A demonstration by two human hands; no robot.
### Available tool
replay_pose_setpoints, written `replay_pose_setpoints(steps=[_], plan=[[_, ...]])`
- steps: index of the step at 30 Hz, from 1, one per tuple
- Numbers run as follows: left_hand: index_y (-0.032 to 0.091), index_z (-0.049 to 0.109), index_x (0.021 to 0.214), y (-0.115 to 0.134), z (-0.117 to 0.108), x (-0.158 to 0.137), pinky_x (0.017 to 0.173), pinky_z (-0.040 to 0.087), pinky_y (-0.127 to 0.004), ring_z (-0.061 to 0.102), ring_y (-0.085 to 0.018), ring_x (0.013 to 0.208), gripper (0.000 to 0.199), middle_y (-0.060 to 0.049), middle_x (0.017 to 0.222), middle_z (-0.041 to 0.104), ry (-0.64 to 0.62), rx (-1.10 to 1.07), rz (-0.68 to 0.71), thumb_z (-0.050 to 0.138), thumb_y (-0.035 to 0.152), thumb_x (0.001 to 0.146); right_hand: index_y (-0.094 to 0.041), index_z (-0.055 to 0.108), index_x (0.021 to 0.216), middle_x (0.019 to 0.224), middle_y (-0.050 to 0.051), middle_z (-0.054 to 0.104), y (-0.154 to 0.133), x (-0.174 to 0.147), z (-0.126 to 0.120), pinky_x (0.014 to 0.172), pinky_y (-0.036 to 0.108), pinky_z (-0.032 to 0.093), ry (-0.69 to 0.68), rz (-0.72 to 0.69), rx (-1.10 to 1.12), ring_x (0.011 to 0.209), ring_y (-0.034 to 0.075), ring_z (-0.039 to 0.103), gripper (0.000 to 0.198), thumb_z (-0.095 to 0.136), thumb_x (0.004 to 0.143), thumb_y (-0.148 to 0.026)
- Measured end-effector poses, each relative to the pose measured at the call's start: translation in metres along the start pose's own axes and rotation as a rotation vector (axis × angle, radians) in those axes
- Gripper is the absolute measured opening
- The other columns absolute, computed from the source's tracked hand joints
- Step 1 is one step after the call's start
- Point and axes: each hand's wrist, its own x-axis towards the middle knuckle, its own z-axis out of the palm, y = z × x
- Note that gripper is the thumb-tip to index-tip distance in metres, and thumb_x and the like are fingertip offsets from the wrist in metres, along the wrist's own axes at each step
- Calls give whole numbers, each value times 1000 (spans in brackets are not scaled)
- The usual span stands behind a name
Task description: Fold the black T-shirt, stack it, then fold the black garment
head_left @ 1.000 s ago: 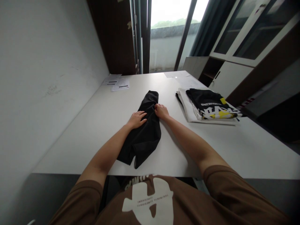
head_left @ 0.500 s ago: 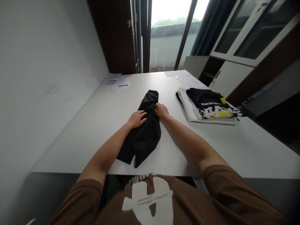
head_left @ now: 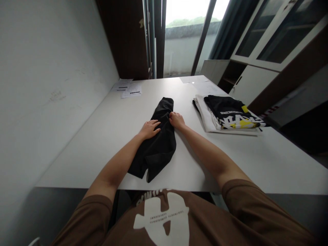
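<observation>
A pair of black shorts (head_left: 160, 150), folded lengthwise, lies on the white table (head_left: 87, 147). Its narrow end points away from me and its two leg ends spread near the front edge. My left hand (head_left: 149, 130) rests flat on the cloth at its left side, fingers apart. At the right edge, higher up, my right hand (head_left: 176, 120) has its fingers curled closed on the fabric. The fingertips there are partly hidden by the hand.
A stack of folded shirts (head_left: 202, 112), topped by a black printed shirt (head_left: 225, 106), sits to the right. Papers (head_left: 131, 91) lie at the far left, and more sheets (head_left: 205, 87) at the far right. A wall (head_left: 51, 85) borders the table's left side.
</observation>
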Motion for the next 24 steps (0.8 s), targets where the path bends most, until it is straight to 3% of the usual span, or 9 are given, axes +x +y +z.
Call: replay_pose_setpoints(steps=[24], plan=[[29, 58, 167, 1, -2, -1, 140, 33, -56, 44, -32, 166, 58, -9, 178, 50, -12, -15, -7, 55, 49, 112, -24, 72, 120, 136, 15, 76, 1, 0, 1, 113, 48, 51, 19, -6, 20, 128, 36, 65, 24, 59, 101, -19]])
